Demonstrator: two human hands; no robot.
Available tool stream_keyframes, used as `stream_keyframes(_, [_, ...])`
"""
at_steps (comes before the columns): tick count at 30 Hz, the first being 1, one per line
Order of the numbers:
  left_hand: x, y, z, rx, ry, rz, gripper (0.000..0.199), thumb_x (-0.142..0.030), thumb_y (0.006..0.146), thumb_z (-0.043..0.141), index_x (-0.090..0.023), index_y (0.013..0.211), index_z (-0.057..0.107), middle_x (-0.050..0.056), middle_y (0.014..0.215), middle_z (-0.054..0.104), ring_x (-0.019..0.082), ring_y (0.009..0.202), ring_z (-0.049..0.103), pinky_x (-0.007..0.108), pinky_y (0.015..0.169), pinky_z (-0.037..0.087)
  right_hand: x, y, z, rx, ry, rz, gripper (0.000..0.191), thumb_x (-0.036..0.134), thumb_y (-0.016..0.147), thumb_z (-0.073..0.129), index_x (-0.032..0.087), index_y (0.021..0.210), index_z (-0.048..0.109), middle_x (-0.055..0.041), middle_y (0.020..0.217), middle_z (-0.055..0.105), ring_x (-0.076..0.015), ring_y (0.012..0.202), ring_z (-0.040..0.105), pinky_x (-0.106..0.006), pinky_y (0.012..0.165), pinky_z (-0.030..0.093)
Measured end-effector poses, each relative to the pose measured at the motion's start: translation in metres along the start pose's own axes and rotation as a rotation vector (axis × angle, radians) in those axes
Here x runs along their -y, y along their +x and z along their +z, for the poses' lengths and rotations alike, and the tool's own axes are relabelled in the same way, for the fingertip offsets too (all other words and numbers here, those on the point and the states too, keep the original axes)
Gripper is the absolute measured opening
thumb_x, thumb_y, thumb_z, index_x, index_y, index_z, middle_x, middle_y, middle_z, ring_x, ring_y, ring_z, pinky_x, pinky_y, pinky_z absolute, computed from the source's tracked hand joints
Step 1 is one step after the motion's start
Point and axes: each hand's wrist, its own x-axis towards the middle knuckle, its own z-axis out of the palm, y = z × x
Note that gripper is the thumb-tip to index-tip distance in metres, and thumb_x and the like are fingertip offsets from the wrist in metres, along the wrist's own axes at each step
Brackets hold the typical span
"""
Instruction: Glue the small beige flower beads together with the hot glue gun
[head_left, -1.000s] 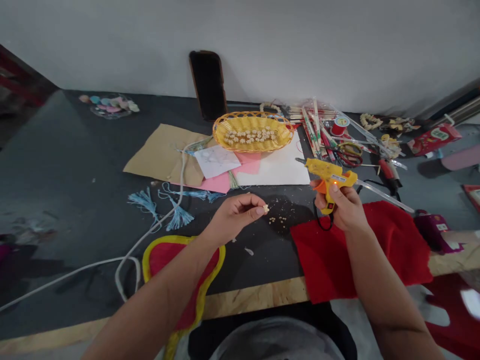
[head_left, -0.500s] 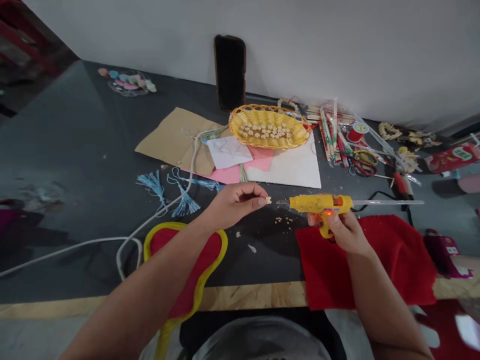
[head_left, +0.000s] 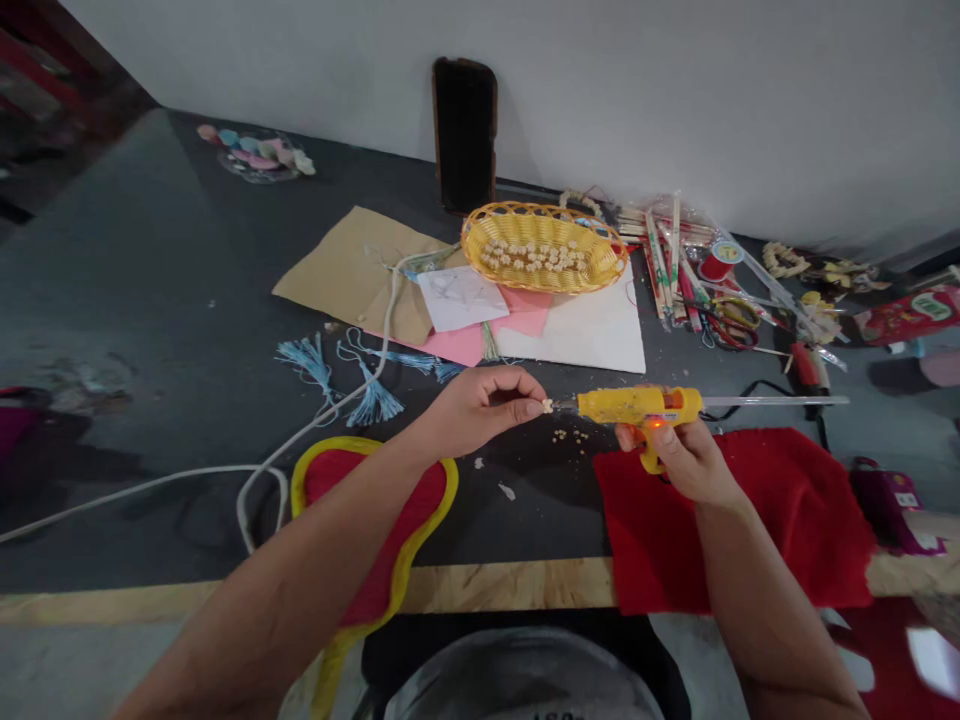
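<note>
Between the thumb and finger of my left hand (head_left: 491, 408) is a small cream flower-like piece (head_left: 548, 406). Wrapped round the handle of a yellow glue gun (head_left: 637, 404) is my right hand (head_left: 694, 460). The gun's nozzle points left and meets or nearly meets the piece; a red light glows on its side and a clear glue stick (head_left: 772, 401) sticks out behind. Several tiny beads (head_left: 570, 437) lie on the dark table below the nozzle. Similar flower-like pieces (head_left: 534, 257) fill the middle of a yellow woven basket (head_left: 517, 276).
Blue tassels (head_left: 375, 404) and a white cord (head_left: 315, 427) lie left of my hands. A red cloth (head_left: 787, 500) is under my right wrist, a yellow-edged red pad (head_left: 409, 520) under my left forearm. A phone (head_left: 464, 135) leans on the wall; scissors (head_left: 731, 325) lie right.
My left hand has moved slightly right with the small piece, closing the gap to the nozzle. The glue gun has hardly moved. The camera view has shifted a little.
</note>
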Motion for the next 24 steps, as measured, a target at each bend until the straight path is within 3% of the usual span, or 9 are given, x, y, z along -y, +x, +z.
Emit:
stream_keyframes(9, [-0.0005,-0.0001,0.0000,0.012,0.016,0.023,0.020,-0.034,0.080,0.065,-0.014,0.079,0.064,0.001,0.076,0.062,0.010,0.066,0.053,0.020,0.062,0.043,-0.0009,0.0012,0.0000,0.011,0.006,-0.019,0.047,0.056,0.097,0.035,0.020,0.085,0.063,-0.0054,0.078,0.060,-0.0151,0.067,0.053,-0.029,0.060,0.042])
stream_keyframes(24, [0.0011,-0.0008,0.0004,0.011,0.011,0.033,0.023,-0.037,0.080,0.066,-0.014,0.078,0.065,0.002,0.075,0.062,0.010,0.065,0.053,0.020,0.061,0.044,-0.0037,-0.0003,0.0001,0.034,0.030,-0.008,0.046,0.055,0.098,0.035,0.019,0.083,0.060,-0.0031,0.077,0.055,-0.0111,0.060,0.043,-0.027,0.054,0.034])
